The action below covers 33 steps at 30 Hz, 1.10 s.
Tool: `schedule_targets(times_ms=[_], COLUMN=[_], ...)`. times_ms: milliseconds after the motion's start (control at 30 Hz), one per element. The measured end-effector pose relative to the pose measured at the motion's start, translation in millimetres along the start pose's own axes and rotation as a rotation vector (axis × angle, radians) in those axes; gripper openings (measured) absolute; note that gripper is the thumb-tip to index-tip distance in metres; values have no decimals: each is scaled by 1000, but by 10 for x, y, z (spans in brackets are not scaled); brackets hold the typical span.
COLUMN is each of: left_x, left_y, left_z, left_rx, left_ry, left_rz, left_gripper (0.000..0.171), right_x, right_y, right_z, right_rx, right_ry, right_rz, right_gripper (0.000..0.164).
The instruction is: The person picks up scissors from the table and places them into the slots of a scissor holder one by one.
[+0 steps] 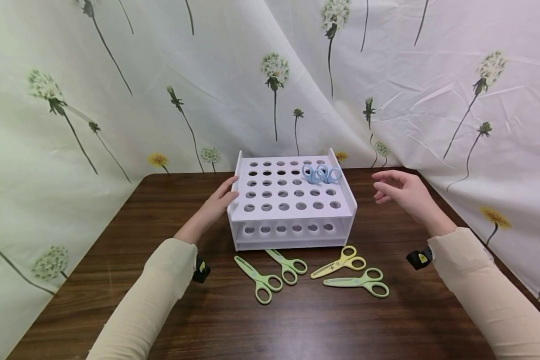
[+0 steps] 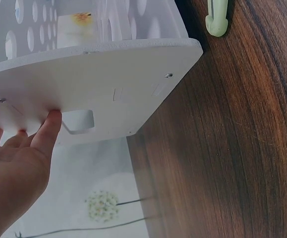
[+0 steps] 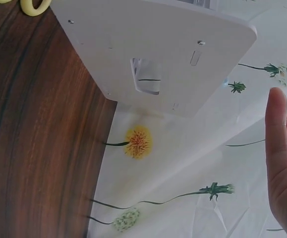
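Note:
A white rack [image 1: 290, 212] with rows of round holes stands at the back middle of the table. My left hand [image 1: 216, 202] touches its left side panel, and in the left wrist view the thumb and fingertips press the panel [image 2: 113, 94] near its cut-out. Two pairs of blue-handled scissors [image 1: 320, 174] stand in holes at the rack's back right, handles up and blades hidden. To the right of the rack, apart from it, my right hand [image 1: 402, 192] hangs in the air, fingers relaxed and holding nothing.
In front of the rack lie two pairs of green scissors [image 1: 263, 282] on the left. A yellow pair [image 1: 342, 263] and a light green pair [image 1: 360, 283] lie on the right. Behind the wooden table [image 1: 198, 320] hangs a flowered white curtain [image 1: 234, 90].

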State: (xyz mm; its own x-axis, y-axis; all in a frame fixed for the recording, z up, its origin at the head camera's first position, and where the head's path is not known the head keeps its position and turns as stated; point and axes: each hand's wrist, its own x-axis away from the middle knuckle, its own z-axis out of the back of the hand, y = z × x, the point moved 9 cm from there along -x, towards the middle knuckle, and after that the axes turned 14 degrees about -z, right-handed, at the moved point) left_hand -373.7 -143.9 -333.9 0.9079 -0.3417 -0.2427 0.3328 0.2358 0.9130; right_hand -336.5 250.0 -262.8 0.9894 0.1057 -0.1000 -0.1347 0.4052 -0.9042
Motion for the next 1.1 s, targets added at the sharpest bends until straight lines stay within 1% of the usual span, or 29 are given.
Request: schedule_targets(times_ms=[133,233,467,667,767,867,933,1000,1100], left_x=[-4,5,6,5,11,49,50,44,3], left_y=[-10,-11,-4,-8,15,130,134,120,9], left_z=[1,2,-4,1,-2,-29,-32,-30,-6], left_rx=[18,12,12,1,3,22,24,19,13], left_ry=[7,9,2,-1,-4,-8,-7,-5,4], left_rz=[3,9,1,10,3,8,3,2,-10], left_gripper=[54,53,54,54,54,54,54,54,54], right_x=[11,20,40,43,43,53,55,62,72], right_y=[31,50,127,196,233,259,289,311,345], right_z=[16,13,-19,-36,-42,-57,-66,-78,-90], right_rx=[-1,-10,22,12,16,18,28,29,38], right_ry=[3,-6,-17,-27,-28,-35,-40,-47,-54], right_rz=[0,-6,-55,-63,-71,-77,-86,-93,-109], right_gripper=[27,25,33,34,34,34,35,35,36])
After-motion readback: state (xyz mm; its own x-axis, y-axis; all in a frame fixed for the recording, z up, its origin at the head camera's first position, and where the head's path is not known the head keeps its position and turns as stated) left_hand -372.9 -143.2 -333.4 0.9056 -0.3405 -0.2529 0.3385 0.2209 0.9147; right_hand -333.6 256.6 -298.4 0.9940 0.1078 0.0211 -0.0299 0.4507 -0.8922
